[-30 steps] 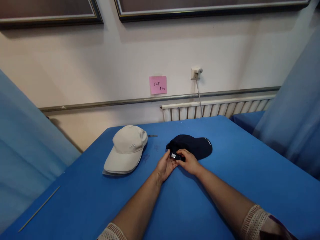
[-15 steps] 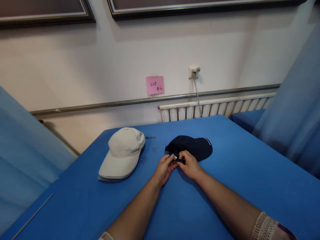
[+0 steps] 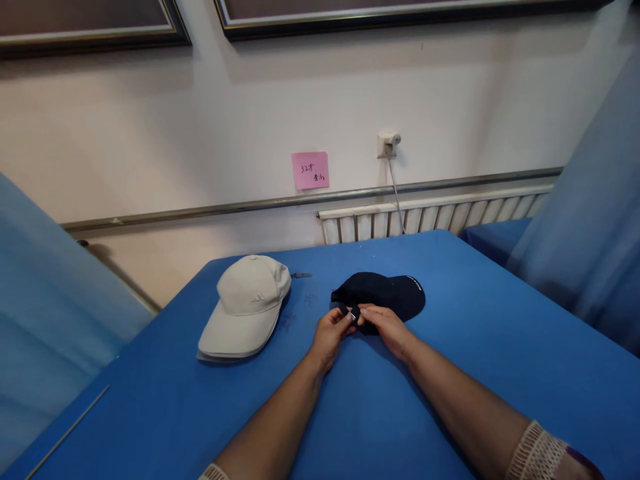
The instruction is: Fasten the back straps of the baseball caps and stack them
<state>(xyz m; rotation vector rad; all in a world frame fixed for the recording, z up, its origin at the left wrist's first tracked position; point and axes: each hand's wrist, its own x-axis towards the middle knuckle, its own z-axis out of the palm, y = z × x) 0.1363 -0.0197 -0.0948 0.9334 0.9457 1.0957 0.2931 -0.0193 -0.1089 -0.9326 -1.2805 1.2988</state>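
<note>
A dark navy cap (image 3: 387, 293) lies on the blue table (image 3: 490, 347), its brim pointing right. Both my hands meet at its near back edge. My left hand (image 3: 331, 331) pinches the cap's back strap by its small silver buckle (image 3: 353, 315). My right hand (image 3: 387, 327) has its fingers closed on the dark strap just right of the buckle. A beige cap (image 3: 245, 307) rests to the left of my hands, brim toward me, untouched.
A small dark flat object (image 3: 301, 275) lies behind the beige cap. Blue curtains hang at the left (image 3: 45, 320) and right (image 3: 595, 220). The wall behind carries a pink note (image 3: 310, 170), a socket with a cable (image 3: 389, 145) and a radiator (image 3: 430, 217). A thin rod (image 3: 67, 431) lies at the table's left edge.
The view shifted slightly between the first frame and the later ones. My fingers have worked along the strap at the buckle; my right hand has flattened a little. Both caps stay put.
</note>
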